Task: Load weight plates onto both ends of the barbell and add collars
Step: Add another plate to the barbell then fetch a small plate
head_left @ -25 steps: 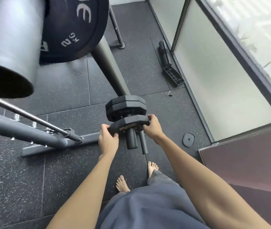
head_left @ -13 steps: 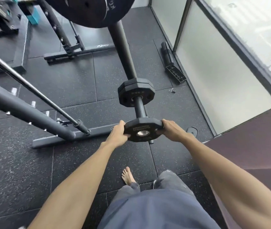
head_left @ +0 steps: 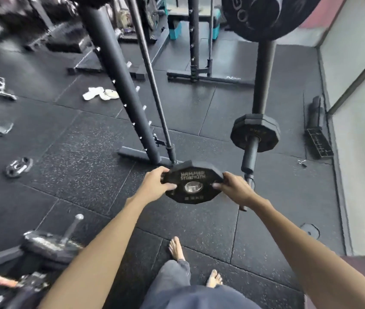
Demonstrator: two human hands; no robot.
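Note:
A small black weight plate (head_left: 193,182) with a steel centre hole is held in front of me, clear of any peg. My left hand (head_left: 155,182) grips its left edge and my right hand (head_left: 236,186) grips its right edge. Up and to the right, a black storage peg (head_left: 249,156) sticks out toward me with two similar small plates (head_left: 255,136) still on it. A large black plate (head_left: 266,16) hangs above them on the same post. A thin steel bar (head_left: 154,92) slants down beside the rack upright (head_left: 121,81).
A rack foot (head_left: 137,156) lies on the rubber floor just beyond the plate. Loose small plates (head_left: 18,167) and a plate stack on a stand (head_left: 50,246) sit at the left. My bare feet (head_left: 177,248) stand below. A glass wall (head_left: 359,130) runs along the right.
The small plate has come off the end of the peg and moved left and toward me in both hands. My head has lifted and turned left, showing more of the gym floor.

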